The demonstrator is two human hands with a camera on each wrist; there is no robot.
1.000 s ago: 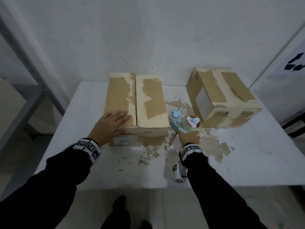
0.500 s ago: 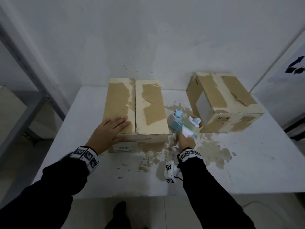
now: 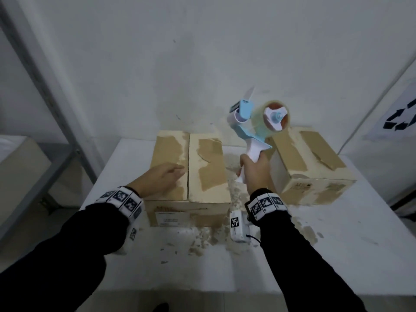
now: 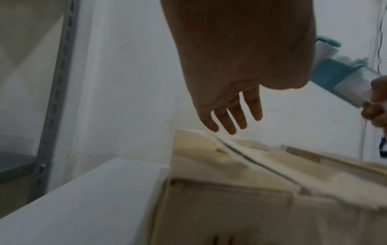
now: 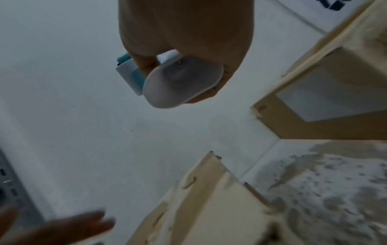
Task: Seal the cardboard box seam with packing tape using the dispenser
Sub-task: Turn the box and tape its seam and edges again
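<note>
A cardboard box (image 3: 209, 167) with torn, peeled flaps lies on the white table (image 3: 337, 255); its middle seam (image 3: 188, 167) runs front to back and shows as a dark gap (image 4: 261, 165) in the left wrist view. My left hand (image 3: 162, 179) hovers over the left flap with straight fingers (image 4: 232, 116), a little above the cardboard. My right hand (image 3: 254, 172) grips the white handle (image 5: 182, 82) of a blue and white tape dispenser (image 3: 254, 122), raised in the air to the right of the box. Its roll of clear tape (image 3: 273, 119) points up.
A second cardboard box (image 3: 308, 163) stands at the right of the table, close behind my right hand. Paper scraps and stains (image 3: 202, 242) litter the tabletop between and before the boxes. A grey metal shelf post (image 3: 56, 104) stands at the left; a white wall is behind.
My right hand has lifted the dispenser off the table and raised it high beside the box. My left hand has come off the left flap and slid toward the seam.
</note>
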